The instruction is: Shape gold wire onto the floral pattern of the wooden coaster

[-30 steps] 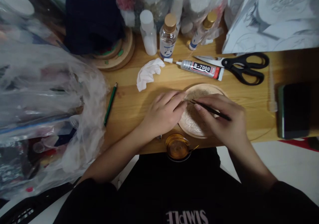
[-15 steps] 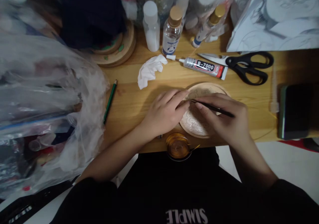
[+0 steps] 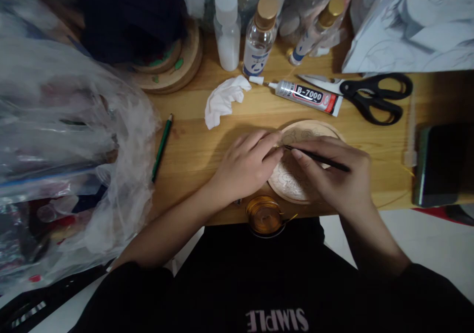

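Observation:
A round wooden disc (image 3: 296,177) with line drawings lies on the table under both hands. My right hand (image 3: 335,167) is closed on a slim black tool (image 3: 320,160), whose tip points left over the disc. My left hand (image 3: 248,167) rests at the disc's left edge, fingers bent and pressed together near the tool's tip; anything between them is too small to make out. A spool of golden wire (image 3: 264,215) sits at the table's front edge, just below the disc.
Behind the disc are a B-7000 glue tube (image 3: 309,96), black-handled scissors (image 3: 370,96), crumpled tissue (image 3: 224,101) and bottles (image 3: 257,42). A green pencil (image 3: 162,148) and plastic bags (image 3: 126,140) lie left. A phone (image 3: 440,165) is at the right.
The camera view has shifted slightly, so the objects at the back appear a little higher. Both hands keep nearly the same pose over the disc.

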A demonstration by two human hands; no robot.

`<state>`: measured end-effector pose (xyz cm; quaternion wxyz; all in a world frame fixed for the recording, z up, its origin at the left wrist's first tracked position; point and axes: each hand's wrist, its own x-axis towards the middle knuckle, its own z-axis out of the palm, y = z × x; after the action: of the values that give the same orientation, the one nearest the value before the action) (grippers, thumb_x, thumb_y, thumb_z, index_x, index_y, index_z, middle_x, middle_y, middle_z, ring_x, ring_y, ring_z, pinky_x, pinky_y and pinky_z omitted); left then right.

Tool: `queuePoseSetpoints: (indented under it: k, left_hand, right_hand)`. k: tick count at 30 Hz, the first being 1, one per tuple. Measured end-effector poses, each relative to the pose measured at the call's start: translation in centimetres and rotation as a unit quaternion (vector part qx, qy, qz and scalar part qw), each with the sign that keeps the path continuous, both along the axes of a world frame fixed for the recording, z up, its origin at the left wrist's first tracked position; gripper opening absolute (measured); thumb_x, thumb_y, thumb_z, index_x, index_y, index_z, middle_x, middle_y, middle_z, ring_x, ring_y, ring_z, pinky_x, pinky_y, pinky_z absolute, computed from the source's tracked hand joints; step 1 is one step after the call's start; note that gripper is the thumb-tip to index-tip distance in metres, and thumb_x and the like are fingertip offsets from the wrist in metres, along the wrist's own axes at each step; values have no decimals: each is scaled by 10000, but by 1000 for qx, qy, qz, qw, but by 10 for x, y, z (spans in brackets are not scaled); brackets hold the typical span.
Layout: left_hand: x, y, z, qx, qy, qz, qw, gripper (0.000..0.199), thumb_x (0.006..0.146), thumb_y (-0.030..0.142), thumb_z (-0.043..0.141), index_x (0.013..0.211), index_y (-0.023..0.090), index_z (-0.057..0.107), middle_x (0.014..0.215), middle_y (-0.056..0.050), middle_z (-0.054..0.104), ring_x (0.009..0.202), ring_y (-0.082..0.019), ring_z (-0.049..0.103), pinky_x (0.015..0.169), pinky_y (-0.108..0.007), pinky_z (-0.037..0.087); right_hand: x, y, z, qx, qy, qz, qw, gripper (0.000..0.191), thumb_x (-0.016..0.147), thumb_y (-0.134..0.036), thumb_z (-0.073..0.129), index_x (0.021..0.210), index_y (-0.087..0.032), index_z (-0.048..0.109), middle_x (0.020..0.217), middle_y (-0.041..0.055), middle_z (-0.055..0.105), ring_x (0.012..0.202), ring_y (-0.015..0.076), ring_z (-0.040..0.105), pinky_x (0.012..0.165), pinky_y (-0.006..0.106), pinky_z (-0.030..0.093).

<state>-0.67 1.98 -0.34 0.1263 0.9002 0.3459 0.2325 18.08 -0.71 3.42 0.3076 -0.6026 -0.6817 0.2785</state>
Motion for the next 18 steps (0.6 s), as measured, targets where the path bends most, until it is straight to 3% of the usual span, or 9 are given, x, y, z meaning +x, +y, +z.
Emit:
queuePoseSetpoints:
  k: [9, 18]
  left_hand:
    - [-1, 0, 3, 6, 10, 4, 1000, 265, 994, 176, 423, 1036, 163, 684, 1283, -67, 645, 1170, -222, 581, 924, -374, 489]
    - [-2, -3, -2, 11, 13, 6, 1000, 260, 985, 191, 443, 1082, 184, 683, 1304, -62, 632, 1225, -247, 534, 929, -400, 462]
  right_hand:
    - [0, 1, 0, 14, -10, 13, 1000, 124, 864, -212, 664, 966, -238, 730, 950, 29, 747, 872, 165, 702, 789, 329, 565]
    - [14, 20, 4, 72, -41, 160, 984, 167, 864, -213, 666, 1006, -275, 728, 975, 1, 747, 954, 182, 707, 850, 342, 572]
